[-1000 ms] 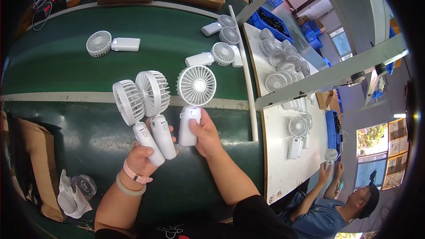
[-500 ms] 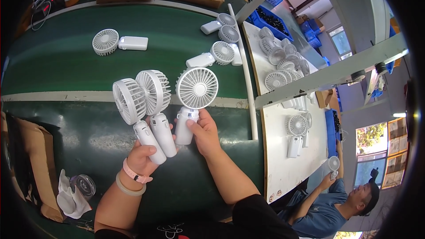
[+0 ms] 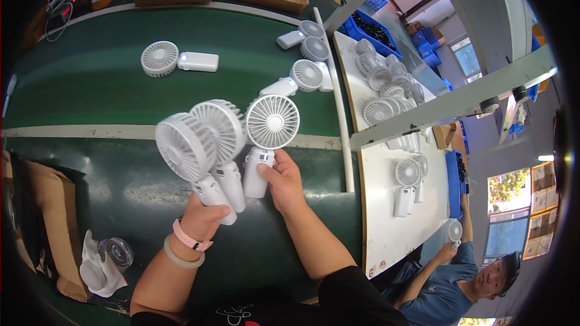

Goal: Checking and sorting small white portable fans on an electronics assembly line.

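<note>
The left hand (image 3: 202,220) is gripping two white plastic handheld fans (image 3: 205,145); the right hand (image 3: 284,181) is clasping a third white fan (image 3: 269,130), best kept upright and apart.

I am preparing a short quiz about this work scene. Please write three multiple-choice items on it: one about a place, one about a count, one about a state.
1. Where does the single fan with its handle pointing right lie?
A. on the green belt
B. on the white table
C. in the blue bin

2. How many fans does the left hand hold?
A. one
B. two
C. four

3. How is the fan in the right hand held?
A. head up, handle gripped
B. lying flat on the belt
C. hanging head down

Answers:
1 A: it rests on the green belt, far from the hands.
2 B: two white fans stand side by side above that fist.
3 A: the round grille is above and the fingers close around the handle.
</note>
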A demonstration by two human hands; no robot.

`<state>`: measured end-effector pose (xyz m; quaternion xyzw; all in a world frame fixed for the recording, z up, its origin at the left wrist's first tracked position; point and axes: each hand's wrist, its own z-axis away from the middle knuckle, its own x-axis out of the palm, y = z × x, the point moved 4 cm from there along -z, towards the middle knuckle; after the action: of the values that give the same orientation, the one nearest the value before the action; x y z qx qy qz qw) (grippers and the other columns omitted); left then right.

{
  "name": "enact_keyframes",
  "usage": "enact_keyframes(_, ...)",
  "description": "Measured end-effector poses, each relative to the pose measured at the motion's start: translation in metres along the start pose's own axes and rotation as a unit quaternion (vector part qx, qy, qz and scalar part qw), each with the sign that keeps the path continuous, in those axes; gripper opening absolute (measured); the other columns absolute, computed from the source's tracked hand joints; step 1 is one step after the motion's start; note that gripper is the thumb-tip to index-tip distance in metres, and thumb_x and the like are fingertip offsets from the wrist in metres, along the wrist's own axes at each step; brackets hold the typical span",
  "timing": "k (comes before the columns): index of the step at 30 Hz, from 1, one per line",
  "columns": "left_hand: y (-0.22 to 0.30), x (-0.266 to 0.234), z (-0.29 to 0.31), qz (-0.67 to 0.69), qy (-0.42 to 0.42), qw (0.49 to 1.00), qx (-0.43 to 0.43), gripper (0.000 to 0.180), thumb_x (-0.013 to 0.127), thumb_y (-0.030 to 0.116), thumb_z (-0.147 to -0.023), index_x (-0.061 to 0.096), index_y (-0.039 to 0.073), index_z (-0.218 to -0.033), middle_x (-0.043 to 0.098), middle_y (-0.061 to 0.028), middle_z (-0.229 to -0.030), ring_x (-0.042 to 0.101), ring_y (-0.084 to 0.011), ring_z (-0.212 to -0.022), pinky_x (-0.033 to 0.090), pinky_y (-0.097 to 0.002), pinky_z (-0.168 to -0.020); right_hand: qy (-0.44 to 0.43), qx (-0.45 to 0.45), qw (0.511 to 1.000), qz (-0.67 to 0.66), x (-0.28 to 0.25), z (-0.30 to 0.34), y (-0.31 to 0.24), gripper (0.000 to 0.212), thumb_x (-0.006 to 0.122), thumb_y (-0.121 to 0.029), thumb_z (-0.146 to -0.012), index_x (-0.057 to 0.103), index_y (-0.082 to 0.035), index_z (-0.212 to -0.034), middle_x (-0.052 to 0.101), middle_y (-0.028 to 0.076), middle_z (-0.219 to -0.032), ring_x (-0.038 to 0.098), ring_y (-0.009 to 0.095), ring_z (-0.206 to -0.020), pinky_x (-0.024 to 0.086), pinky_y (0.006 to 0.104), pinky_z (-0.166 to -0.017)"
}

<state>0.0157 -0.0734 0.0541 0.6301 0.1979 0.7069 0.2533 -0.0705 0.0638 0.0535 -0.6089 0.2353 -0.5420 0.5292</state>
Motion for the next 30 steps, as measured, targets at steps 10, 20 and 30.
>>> enact_keyframes(10, -0.012, 0.014, -0.002, -0.363, -0.093, 0.914, 0.155, 0.079, 0.073, 0.009, -0.062, 0.033, -0.001, -0.129, 0.041, -0.0146, -0.127, 0.04, -0.0265, -0.119, 0.033, -0.0356, -0.098, -0.218, -0.031, 0.961, 0.169, 0.031, 0.037, 0.007, 0.095, 0.077, -0.031, -0.066, 0.022, 0.0, -0.137, 0.035, 0.012, -0.134, 0.031, 0.026, -0.126, 0.024, 0.0373, -0.104)
enact_keyframes(20, -0.003, -0.014, -0.003, -0.04, 0.116, 0.985, 0.123, 0.045, 0.054, 0.013, -0.084, 0.036, 0.007, -0.125, 0.045, -0.0093, -0.114, 0.048, -0.0199, -0.103, 0.044, -0.0348, -0.086, -0.272, 0.133, 0.886, -0.351, 0.022, 0.022, -0.001, 0.093, 0.066, -0.06, -0.065, 0.032, -0.005, -0.133, 0.032, 0.027, -0.132, 0.041, 0.041, -0.117, 0.039, 0.0574, -0.091)
enact_keyframes(30, -0.002, -0.017, -0.004, 0.008, 0.092, 0.994, 0.066, 0.028, 0.046, 0.01, -0.087, 0.044, 0.006, -0.115, 0.051, -0.0049, -0.103, 0.054, -0.0132, -0.086, 0.045, -0.0299, -0.077, -0.317, 0.157, 0.842, -0.407, 0.034, 0.03, -0.012, 0.083, 0.065, -0.061, -0.067, 0.04, -0.011, -0.128, 0.033, 0.023, -0.129, 0.042, 0.035, -0.112, 0.045, 0.0484, -0.087)
